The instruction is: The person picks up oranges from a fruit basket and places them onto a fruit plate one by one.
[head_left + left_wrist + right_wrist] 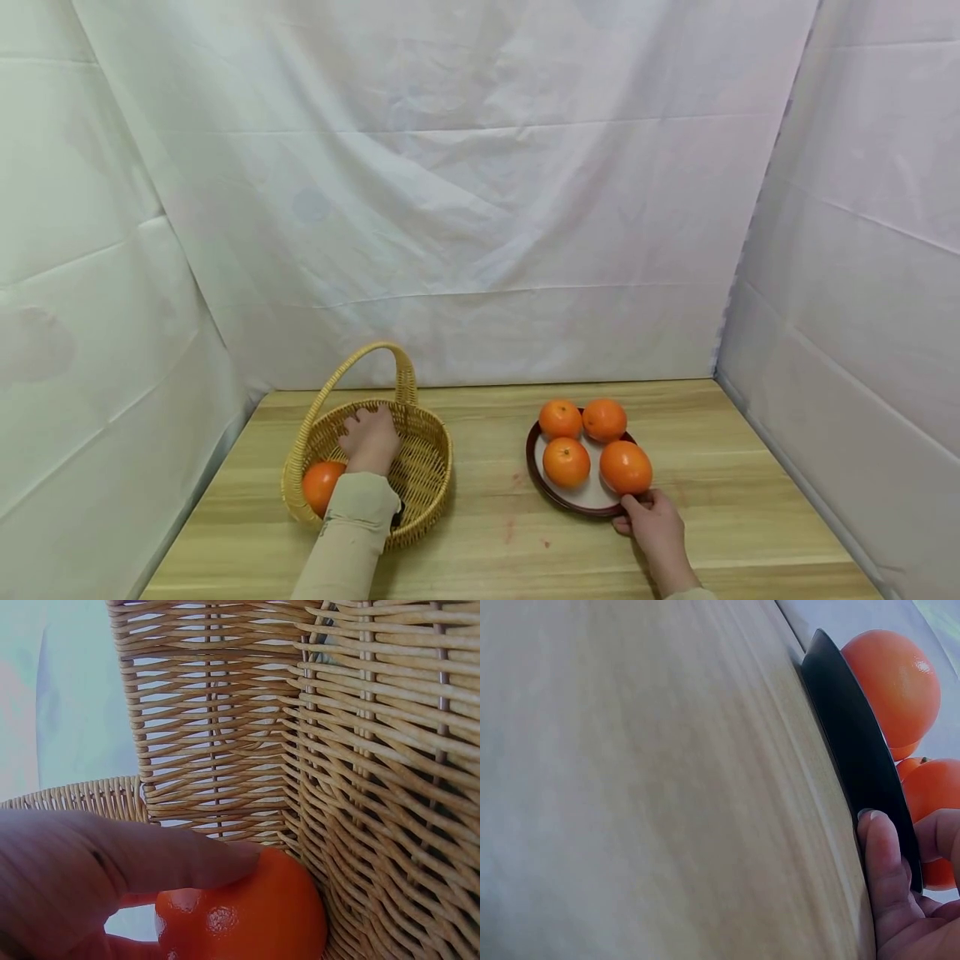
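Inside the wicker basket (429,433), toward its far side, is my left hand (370,437). In the left wrist view its thumb lies over an orange (255,915), which it grips close to the woven wall; the head view hides this fruit behind the hand. Another orange (322,486) sits at the basket's left, beside my wrist. My right hand (656,529) pinches the near right rim of a round plate (542,482), dark-edged with a pale inside. Its thumb is on top and its fingers are below the rim. Several oranges (566,463) rest on the plate.
Both the basket and the plate stand on a wood-grain table (487,517). The basket's tall arched handle (330,383) rises over its left and back. White cloth (480,208) hangs behind the table and along both sides.
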Demonstrator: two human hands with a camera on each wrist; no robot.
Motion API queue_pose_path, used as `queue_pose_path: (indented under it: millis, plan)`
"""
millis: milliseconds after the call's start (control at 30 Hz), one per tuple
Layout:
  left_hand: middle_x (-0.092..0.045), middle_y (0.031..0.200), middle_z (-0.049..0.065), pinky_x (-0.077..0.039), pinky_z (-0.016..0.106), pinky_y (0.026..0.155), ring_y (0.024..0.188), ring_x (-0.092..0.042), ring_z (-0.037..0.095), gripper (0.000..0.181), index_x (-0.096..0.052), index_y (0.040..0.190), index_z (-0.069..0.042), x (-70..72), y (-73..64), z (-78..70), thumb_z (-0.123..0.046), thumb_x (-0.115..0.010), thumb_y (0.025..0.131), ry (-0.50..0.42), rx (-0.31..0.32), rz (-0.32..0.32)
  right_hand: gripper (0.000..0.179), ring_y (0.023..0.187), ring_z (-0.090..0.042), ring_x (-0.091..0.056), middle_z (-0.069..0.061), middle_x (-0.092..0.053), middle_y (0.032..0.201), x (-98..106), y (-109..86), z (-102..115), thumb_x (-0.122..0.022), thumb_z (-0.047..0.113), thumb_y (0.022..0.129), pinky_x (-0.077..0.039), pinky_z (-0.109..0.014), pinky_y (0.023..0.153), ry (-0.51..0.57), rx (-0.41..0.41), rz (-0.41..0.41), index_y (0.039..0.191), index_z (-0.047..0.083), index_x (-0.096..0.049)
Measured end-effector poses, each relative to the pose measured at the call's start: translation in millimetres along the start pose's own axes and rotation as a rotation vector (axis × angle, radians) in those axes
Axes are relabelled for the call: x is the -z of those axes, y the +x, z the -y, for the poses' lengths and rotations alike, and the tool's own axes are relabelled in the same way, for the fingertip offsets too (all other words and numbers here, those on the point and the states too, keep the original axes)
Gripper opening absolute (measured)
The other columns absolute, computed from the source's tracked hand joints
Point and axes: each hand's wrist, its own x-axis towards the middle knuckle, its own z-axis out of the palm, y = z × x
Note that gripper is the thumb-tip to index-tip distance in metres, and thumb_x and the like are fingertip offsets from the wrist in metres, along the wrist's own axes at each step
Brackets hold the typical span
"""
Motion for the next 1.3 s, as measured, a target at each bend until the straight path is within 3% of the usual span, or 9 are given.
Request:
queue_pose_path:
  millis: [567,867,1300]
  plan:
    - [-0.040,0.142,0.042,-0.040,0.074,0.096,0.129,-0.036,0.064,0.048,-0.043,0.151,-0.002,-0.1,-6.4,-0.6,-0.008,-0.048,0.104,0.027,-0.031,-0.017,0.036,0.065,-0.012,-0.068,-0.017,-0.062,0.094,-0.2,-1.0,0.9,-0.051,0.011,0.097,-0.060,-0.027,0.063,-0.005,-0.009,-0.002,0.123,-0.013,-0.047]
    - [-0.045,0.139,0.039,-0.042,0.072,0.092,0.125,-0.040,0.062,0.052,-0.045,0.149,-0.002,-2.8,-7.5,-1.2,-0.011,-0.058,0.099,0.042,-0.079,0.021,0.036,0.064,-0.012,-0.068,-0.017,-0.063,0.094,-0.6,-1.0,1.1,-0.052,0.010,0.097,-0.060,-0.027,0.062,0.000,-0.006,-0.002,0.123,-0.014,-0.047]
    - [-0.045,0.142,0.036,-0.045,0.072,0.090,0.128,-0.041,0.060,0.067,-0.045,0.149,-0.005,-6.1,-9.0,-4.5,-0.013,-0.074,0.089,0.028,-0.084,0.063,0.035,0.063,-0.012,-0.068,-0.016,-0.063,0.092,-0.3,-3.2,3.0,-0.052,0.010,0.098,-0.060,-0.026,0.062,-0.011,-0.004,0.001,0.122,-0.014,-0.046]
